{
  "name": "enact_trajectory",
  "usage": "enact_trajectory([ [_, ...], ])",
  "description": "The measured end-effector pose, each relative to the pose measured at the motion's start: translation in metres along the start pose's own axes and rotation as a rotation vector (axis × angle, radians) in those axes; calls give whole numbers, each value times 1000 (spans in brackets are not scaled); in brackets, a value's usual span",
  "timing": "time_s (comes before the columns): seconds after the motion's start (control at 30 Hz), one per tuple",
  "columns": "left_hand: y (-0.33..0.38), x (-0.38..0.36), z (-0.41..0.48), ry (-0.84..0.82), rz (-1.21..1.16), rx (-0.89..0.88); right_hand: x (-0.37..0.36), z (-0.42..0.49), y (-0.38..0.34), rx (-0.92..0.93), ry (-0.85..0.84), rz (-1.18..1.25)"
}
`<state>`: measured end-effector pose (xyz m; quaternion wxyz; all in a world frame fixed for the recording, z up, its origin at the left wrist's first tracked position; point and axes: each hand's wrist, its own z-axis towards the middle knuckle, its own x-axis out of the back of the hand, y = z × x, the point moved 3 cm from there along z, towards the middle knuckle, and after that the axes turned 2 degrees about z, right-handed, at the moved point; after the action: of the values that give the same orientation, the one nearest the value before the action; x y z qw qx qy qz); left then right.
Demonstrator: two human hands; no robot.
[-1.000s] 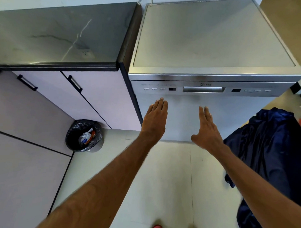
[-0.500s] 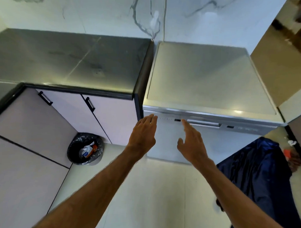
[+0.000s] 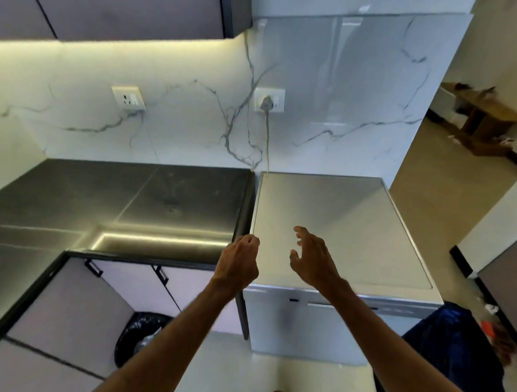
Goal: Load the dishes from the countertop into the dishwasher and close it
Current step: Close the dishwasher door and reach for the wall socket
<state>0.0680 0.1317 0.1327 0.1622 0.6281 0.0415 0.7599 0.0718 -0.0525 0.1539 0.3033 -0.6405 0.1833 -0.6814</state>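
Note:
The silver dishwasher (image 3: 353,228) stands right of the dark countertop (image 3: 134,203), its door closed and its flat top bare. I see no dishes on the countertop. My left hand (image 3: 239,262) hovers at the dishwasher's front left corner with its fingers curled, holding nothing. My right hand (image 3: 313,259) is raised over the front of the dishwasher top, fingers spread and relaxed, touching nothing.
A black-lined trash bin (image 3: 142,335) sits on the floor under the counter corner. A dark blue cloth heap (image 3: 454,349) lies right of the dishwasher. A plug and cord (image 3: 266,120) run down the marble wall. Cabinet doors with black handles (image 3: 160,276) sit below the countertop.
The view has tilted up from the dishwasher front to the wall. Both hands have lifted away from the closed door to above the top's front edge, and the left fingers have curled.

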Motion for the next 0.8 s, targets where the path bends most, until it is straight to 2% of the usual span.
enact_trajectory([
  [0.23, 10, 39, 110, 117, 2, 9, 38, 92, -3, 58, 22, -13],
  [0.5, 19, 50, 237, 174, -37, -28, 66, 222, 10, 135, -5, -102],
  [0.67, -10, 37, 289, 171, 52, 8, 69, 290, 4, 231, -19, -140],
  [0.8, -36, 41, 338, 90, 177, 18, 60, 346, 12, 307, -42, -214],
])
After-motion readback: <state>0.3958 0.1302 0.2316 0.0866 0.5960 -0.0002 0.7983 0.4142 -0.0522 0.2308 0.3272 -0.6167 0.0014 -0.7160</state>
